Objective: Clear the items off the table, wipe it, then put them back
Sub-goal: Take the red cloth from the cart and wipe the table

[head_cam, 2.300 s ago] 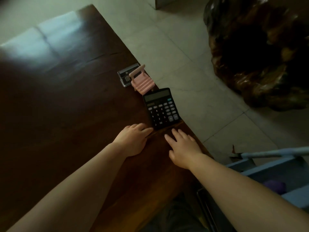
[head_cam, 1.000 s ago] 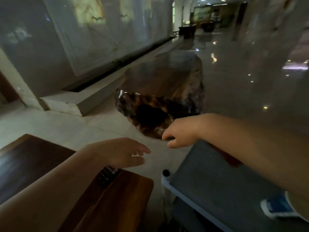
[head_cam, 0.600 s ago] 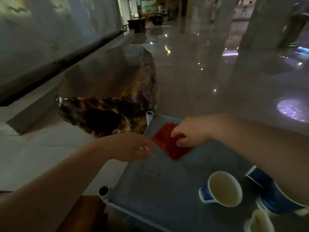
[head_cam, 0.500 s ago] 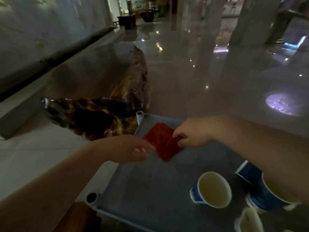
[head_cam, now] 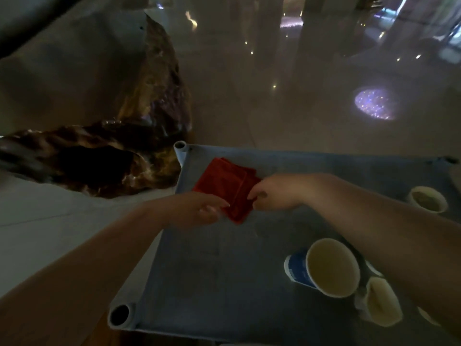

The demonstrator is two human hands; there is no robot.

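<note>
1. Two hands are meeting on a folded red cloth (head_cam: 225,186). The right hand (head_cam: 272,193) is pinching its near right edge between thumb and curled fingers.
2. The left hand (head_cam: 197,211) is reaching in from the other side with fingers stretched out. Its tips are touching the cloth's near left edge, and no closed hold is showing there.
3. The cloth is lying near the far left corner of a grey-blue cart shelf (head_cam: 212,290). Whether its near corner is lifting cannot be told.
4. Further right on the same shelf, paper cups are sitting well apart from the cloth: a blue cup (head_cam: 324,268), a pale cup (head_cam: 381,300) just beside it, and another cup (head_cam: 427,199) by the far right edge.
5. Beyond the shelf's left edge, a dark polished wood slab (head_cam: 112,158) is sitting on the glossy floor.
6. The person is probably fetching the wiper, so the wiping is not yet begun. The table is not in view, so whether clearing is finished cannot be told. The wipe and the putting back are remaining.
</note>
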